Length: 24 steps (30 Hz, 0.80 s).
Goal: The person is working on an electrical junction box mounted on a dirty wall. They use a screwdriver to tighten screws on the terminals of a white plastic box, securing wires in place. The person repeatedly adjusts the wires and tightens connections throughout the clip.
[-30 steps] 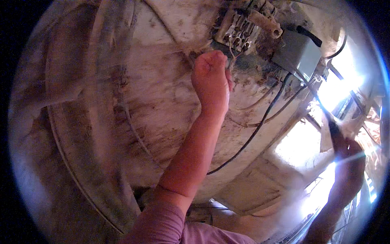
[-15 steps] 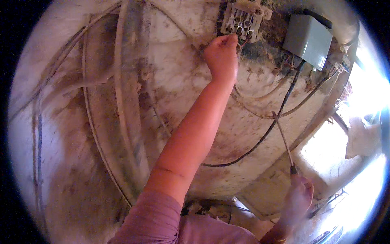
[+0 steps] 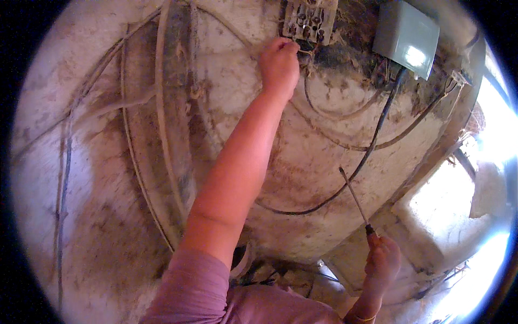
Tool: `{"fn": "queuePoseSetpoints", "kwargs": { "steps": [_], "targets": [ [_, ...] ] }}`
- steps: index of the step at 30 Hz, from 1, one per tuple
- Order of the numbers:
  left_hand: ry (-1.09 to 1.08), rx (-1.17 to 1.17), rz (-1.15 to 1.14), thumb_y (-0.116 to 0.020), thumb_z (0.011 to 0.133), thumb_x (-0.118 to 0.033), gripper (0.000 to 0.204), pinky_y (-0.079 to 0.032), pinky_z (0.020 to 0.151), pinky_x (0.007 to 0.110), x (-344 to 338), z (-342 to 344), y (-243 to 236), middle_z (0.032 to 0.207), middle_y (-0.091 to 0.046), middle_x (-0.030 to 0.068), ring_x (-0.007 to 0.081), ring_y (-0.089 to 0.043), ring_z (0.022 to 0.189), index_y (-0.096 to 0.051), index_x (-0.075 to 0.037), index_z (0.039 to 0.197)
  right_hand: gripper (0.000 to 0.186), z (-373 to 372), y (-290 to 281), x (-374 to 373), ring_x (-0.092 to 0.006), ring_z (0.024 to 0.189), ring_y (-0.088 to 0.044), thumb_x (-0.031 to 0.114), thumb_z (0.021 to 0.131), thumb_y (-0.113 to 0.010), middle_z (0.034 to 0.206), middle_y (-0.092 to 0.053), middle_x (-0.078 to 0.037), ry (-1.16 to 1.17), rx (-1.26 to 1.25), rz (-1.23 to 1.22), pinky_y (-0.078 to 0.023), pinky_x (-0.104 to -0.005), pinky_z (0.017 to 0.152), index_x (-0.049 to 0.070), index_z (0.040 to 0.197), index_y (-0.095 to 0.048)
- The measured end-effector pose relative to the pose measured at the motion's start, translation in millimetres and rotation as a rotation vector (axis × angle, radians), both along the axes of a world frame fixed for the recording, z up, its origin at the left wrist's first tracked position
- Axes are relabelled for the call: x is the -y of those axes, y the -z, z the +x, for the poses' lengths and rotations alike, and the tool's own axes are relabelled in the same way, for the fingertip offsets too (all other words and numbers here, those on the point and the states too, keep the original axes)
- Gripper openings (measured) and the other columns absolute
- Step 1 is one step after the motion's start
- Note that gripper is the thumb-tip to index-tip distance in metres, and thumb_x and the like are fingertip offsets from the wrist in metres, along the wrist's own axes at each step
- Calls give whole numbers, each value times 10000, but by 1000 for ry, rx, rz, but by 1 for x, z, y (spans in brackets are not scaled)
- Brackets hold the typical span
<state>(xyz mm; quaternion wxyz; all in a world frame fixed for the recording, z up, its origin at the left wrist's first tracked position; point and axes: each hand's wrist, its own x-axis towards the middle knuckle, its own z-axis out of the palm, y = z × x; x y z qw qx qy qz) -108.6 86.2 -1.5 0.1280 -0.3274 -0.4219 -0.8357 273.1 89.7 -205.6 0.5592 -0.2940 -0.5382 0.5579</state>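
Observation:
My left hand (image 3: 279, 63) is raised to a dirty whitewashed wall, its fingers pinched on a wire (image 3: 305, 47) at the lower edge of a pale terminal block (image 3: 308, 20). My right hand (image 3: 382, 260) is low at the right, fist closed around the handle of a thin screwdriver (image 3: 353, 197). Its shaft points up and left toward the wall without touching anything.
A grey metal box (image 3: 406, 36) is fixed to the right of the terminal block, and a black cable (image 3: 372, 146) hangs from it in a loop. Thin wires and pale conduits (image 3: 162, 124) run down the wall. A bright opening (image 3: 485, 178) lies at the right.
My right hand has dropped and come in toward the middle with the screwdriver. My left hand has stayed at the terminal block while the view shifted.

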Motion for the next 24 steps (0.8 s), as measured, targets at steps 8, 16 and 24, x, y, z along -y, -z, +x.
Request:
{"fn": "queuePoseSetpoints", "kwargs": {
  "steps": [8,16,24],
  "targets": [
    [-63,-23,-99,-590,776,-136,76,-386,449,282,-2,-11,-5,623,-533,26,128,-484,518,-605,-63,792,286,10,11,-7,-30,502,-410,168,775,-629,831,-636,-109,-1,189,4,-248,-145,370,2,992,-547],
    [-58,38,-17,-632,748,-91,103,-427,589,292,-2,-3,-8,628,-598,56,138,-530,597,-655,9,757,314,16,16,-13,-41,514,-425,177,768,-638,885,-646,-127,6,176,-18,-252,-146,386,-11,1002,-545],
    [-99,90,-92,-675,738,-94,100,-421,540,277,8,4,-13,622,-600,47,128,-530,578,-669,6,742,287,21,25,-21,-46,520,-436,137,762,-633,882,-647,-116,-5,188,-54,-257,-154,387,10,1005,-549]
  ]
}}
